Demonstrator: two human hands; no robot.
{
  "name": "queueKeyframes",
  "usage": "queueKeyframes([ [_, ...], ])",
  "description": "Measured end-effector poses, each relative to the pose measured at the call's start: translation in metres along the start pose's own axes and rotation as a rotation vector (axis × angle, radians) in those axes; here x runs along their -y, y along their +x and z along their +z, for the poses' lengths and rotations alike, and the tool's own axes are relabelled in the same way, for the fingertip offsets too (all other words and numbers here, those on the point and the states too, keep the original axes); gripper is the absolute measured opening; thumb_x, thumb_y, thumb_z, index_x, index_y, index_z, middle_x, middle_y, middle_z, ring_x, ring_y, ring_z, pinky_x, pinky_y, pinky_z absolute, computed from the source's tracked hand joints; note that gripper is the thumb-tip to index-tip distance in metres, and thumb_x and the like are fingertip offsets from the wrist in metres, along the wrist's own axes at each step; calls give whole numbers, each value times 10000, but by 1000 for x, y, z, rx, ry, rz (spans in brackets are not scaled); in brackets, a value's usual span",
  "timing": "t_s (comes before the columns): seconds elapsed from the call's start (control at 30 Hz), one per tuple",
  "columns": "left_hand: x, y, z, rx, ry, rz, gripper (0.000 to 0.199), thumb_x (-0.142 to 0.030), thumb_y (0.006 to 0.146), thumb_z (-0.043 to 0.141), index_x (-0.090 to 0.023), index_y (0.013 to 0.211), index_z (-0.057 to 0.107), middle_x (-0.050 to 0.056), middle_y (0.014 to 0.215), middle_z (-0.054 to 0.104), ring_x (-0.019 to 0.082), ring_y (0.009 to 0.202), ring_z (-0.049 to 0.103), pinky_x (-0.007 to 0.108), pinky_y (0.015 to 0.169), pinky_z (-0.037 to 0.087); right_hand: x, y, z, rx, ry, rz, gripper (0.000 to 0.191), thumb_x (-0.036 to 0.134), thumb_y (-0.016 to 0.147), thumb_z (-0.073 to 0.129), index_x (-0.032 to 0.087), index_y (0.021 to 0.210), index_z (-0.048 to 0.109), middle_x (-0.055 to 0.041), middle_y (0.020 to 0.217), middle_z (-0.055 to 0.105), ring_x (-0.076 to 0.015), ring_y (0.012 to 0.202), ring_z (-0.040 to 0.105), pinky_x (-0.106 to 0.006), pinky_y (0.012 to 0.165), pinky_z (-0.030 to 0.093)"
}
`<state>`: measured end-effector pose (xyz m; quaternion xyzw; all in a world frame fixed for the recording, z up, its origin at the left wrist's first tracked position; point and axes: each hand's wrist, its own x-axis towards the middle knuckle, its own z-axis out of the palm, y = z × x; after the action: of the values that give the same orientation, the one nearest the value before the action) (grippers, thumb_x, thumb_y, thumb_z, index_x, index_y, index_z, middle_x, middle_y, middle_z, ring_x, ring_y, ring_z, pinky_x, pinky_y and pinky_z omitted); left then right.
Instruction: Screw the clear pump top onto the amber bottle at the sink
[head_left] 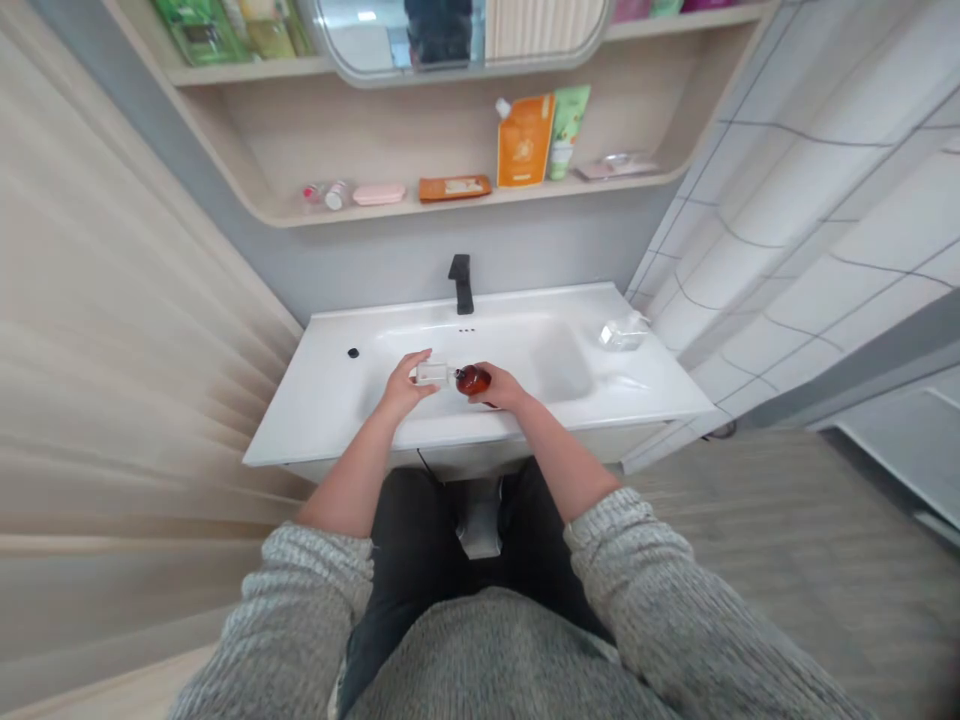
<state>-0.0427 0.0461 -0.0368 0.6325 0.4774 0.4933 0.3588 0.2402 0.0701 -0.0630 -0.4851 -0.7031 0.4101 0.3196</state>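
Observation:
Over the front of the white sink basin [525, 350], my left hand [405, 387] is closed around a small clear bottle [431, 374] that lies sideways in the fingers. Its neck points right, toward the other hand. My right hand [500, 385] grips a reddish-brown bottle [473, 380], tilted so that its dark mouth meets or nearly meets the clear bottle's neck. Whether the two mouths touch, and whether any liquid passes between them, is too small to tell.
A black faucet [462, 285] rises behind the basin. On the right of the counter lies a clear pump bottle [624, 331]; a small black cap [353, 353] is at the left. Above, a shelf [285, 215] holds an orange pouch [525, 142], a green tube [568, 132] and a pink case [379, 194].

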Motion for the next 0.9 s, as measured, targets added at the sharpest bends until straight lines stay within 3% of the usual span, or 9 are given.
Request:
queueKeyframes([
  [0.9, -15, 13, -7, 55, 55, 21, 825, -245, 609, 983, -302, 1408, 784, 103, 1426, 636, 310, 1297, 642, 411, 981, 626, 11, -4, -2, -43, 30, 15, 767, 252, 593, 1004, 276, 1313, 741, -13, 1173, 827, -304, 1104, 780, -468, 1078, 590],
])
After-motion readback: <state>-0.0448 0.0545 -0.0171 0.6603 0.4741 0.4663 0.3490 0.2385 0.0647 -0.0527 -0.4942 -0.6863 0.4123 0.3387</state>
